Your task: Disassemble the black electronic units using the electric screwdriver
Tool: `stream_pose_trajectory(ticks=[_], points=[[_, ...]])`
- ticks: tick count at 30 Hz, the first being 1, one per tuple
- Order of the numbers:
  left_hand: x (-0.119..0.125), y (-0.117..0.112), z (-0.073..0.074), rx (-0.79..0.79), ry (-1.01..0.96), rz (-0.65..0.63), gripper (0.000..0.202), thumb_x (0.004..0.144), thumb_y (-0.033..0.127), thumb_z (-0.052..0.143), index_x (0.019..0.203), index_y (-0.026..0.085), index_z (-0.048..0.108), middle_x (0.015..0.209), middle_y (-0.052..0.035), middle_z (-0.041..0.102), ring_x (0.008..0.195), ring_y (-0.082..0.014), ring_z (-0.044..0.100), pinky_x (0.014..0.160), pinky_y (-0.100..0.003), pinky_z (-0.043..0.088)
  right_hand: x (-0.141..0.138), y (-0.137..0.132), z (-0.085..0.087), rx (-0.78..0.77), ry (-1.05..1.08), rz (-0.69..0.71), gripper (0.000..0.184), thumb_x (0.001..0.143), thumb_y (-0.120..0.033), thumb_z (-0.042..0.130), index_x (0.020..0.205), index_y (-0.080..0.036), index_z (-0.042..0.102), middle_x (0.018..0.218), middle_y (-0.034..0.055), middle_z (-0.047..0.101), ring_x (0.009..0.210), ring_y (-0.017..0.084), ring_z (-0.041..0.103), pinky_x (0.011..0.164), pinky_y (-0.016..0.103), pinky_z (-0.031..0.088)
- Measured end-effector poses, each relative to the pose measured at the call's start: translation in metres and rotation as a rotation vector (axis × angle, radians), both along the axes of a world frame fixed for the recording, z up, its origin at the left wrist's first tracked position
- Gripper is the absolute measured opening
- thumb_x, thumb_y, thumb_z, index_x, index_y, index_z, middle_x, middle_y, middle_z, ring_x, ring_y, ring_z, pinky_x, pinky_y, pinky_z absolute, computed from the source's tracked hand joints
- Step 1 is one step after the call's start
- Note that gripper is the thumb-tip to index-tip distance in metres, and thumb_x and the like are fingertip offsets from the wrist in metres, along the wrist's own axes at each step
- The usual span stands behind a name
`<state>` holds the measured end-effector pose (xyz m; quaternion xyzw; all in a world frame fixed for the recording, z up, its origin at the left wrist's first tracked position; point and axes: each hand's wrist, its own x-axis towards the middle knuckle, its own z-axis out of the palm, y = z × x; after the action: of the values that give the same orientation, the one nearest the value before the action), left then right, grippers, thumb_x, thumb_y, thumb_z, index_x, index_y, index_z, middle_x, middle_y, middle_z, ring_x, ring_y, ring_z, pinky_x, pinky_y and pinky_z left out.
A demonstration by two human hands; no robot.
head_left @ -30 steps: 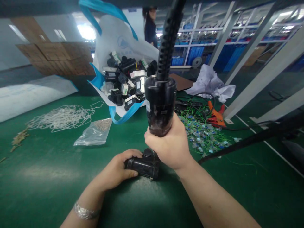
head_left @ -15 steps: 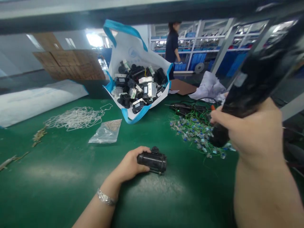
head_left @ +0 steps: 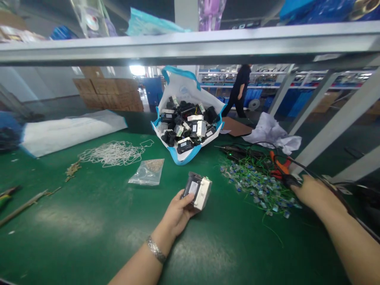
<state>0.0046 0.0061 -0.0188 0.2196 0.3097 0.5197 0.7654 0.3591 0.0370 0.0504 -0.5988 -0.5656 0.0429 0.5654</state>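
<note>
My left hand (head_left: 179, 217) is wrapped round a small boxy unit (head_left: 197, 192), black on one side and white on the other, with a pale label. The thumb lies across the label. A patterned bracelet circles this wrist. At the right, my right hand (head_left: 310, 194) closes on the black end of a tool (head_left: 289, 181); most of its fingers are hidden. Right beside it are orange handles (head_left: 279, 164), and a black cable passes over. A heap of green wires with small clear and blue tips (head_left: 258, 190) lies left of that hand. A white bag (head_left: 190, 93) with blue trim holds many similar black-and-white units.
White wire loops (head_left: 114, 153), a clear bag of small parts (head_left: 148, 173) and thin sticks (head_left: 26, 206) lie on the green table (head_left: 97, 245). Crumpled paper (head_left: 271, 130) is at the back right. A shelf (head_left: 190, 49) crosses above. A person (head_left: 240, 89) walks beyond.
My left hand has raised and turned the unit, so its white side and label show. My right hand has lowered and moved away from the camera; the large black object near the lens is gone from there.
</note>
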Motion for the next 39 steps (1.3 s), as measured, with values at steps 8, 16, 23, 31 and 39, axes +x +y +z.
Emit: stream_pose_trajectory(ticks=[8,16,23,31,39], points=[[0.006,-0.005,0.002,0.059,0.021,0.003,0.035,0.062,0.022,0.073,0.090,0.015,0.054,0.087,-0.0049,0.062,0.075,-0.0151,0.058,0.070,-0.028,0.047,-0.172,-0.034,-0.023,-0.406,-0.148,0.454,0.059,0.075,-0.042,0.051,0.126,-0.014,0.037,0.124,0.0136,0.041,0.113,0.027,0.040,0.097,0.046,0.031],[0.002,-0.003,-0.002,0.199,0.312,-0.067,0.041,0.057,0.030,0.076,0.088,0.012,0.058,0.082,-0.0048,0.062,0.075,-0.0168,0.057,0.071,-0.027,0.045,-0.197,-0.033,-0.062,-0.498,0.554,0.814,0.076,0.068,-0.043,0.068,0.126,-0.020,0.023,0.127,0.0136,0.038,0.110,0.026,0.044,0.094,0.042,0.037],[0.000,0.002,-0.009,0.296,0.562,-0.139,0.048,0.057,0.035,0.074,0.094,0.008,0.059,0.085,-0.0087,0.064,0.076,-0.0197,0.057,0.069,-0.028,0.044,-0.191,-0.033,-0.069,-0.601,0.665,0.811,0.081,0.059,-0.038,0.075,0.124,-0.019,0.031,0.117,0.0111,0.045,0.101,0.026,0.049,0.086,0.040,0.042],[0.005,0.002,-0.010,0.219,0.487,-0.097,0.047,0.053,0.032,0.077,0.089,0.008,0.060,0.083,-0.0085,0.065,0.073,-0.0185,0.057,0.069,-0.028,0.044,-0.191,-0.028,-0.067,-0.630,0.602,0.756,0.078,0.054,-0.034,0.075,0.120,-0.019,0.036,0.112,0.0092,0.047,0.091,0.024,0.052,0.077,0.034,0.045],[0.002,0.005,-0.005,0.200,0.448,-0.124,0.044,0.047,0.030,0.080,0.081,0.007,0.063,0.074,-0.0060,0.064,0.065,-0.0149,0.055,0.062,-0.024,0.043,-0.191,-0.027,-0.067,-0.650,0.661,0.755,0.078,0.048,-0.030,0.077,0.116,-0.018,0.040,0.109,0.0078,0.049,0.087,0.022,0.053,0.075,0.033,0.045]])
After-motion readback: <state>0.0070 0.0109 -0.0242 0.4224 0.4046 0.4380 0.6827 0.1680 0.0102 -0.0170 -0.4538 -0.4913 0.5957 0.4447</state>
